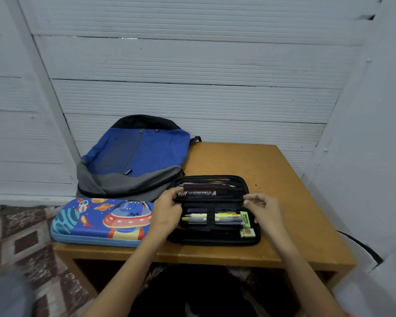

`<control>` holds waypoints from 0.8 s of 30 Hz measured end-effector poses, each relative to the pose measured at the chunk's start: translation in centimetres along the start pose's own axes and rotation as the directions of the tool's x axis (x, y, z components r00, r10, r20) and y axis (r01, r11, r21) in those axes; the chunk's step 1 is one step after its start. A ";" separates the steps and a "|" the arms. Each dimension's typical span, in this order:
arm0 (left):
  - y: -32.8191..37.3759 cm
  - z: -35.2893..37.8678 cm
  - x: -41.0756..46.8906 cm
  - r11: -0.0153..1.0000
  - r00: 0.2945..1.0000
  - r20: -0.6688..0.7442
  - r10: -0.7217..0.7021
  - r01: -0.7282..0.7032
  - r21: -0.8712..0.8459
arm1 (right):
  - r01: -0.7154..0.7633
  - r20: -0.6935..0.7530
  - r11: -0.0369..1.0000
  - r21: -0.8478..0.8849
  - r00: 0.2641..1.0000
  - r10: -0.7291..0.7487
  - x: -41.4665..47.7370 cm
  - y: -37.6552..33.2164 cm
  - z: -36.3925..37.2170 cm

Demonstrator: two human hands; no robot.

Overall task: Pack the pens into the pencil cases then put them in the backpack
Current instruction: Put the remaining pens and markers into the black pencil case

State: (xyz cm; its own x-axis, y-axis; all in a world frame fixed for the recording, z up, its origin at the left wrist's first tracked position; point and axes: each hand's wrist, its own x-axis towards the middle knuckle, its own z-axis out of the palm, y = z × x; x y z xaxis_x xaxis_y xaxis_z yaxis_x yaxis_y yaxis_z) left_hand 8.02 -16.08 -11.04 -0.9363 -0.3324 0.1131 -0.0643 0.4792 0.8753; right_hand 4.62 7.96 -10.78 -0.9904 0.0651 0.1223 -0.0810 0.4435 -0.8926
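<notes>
Open black pencil case (pixel 215 242), pens (pixel 198 218) strapped between fingers | left fingers (pixel 173 193) pinch its flap | right fingers (pixel 253 199) curled, grip unclear

The backpack (pixel 135 156) is bright blue with a grey band along the bottom and a black top. The hard pencil case (pixel 101 223) is blue with a cartoon space print: orange planets, a teal striped one, a white rocket and a red-and-white UFO carrying a blue critter. The black pencil case (pixel 215 242) is plain, with yellow pens (pixel 199 218) and a lime-green block (pixel 245 218), the surface (pixel 272 179) is orangey-brown, and the floor (pixel 25 241) is a maroon-and-white check.
</notes>
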 end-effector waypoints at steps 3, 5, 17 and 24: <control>1.0 -0.6 2.6 0.979 0.993 -0.023 0.117 -0.111 0.170 | 0.061 -0.011 0.990 -0.129 0.998 -0.063 2.5 0.1 0.4; 1.2 -1.1 4.8 0.933 0.987 0.021 0.161 -0.160 0.322 | 0.095 0.061 0.973 -0.209 0.995 -0.084 4.4 0.2 0.9; -1.1 -1.4 9.0 0.910 0.960 0.272 0.069 -0.172 0.378 | 0.159 0.266 0.960 -0.229 0.959 -0.095 8.5 0.3 3.0; -1.2 -1.7 9.6 0.904 0.956 0.287 0.057 -0.171 0.391 | 0.265 0.217 0.948 -0.178 0.950 -0.225 8.2 0.4 3.4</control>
State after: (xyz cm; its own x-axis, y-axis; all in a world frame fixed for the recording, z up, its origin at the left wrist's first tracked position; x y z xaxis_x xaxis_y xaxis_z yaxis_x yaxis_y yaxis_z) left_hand -0.31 -21.26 -10.24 -0.9981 -0.0577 0.0233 -0.0330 0.8078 0.5886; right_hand -3.90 5.65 -11.64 -0.9469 -0.2321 0.2224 -0.3192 0.5969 -0.7361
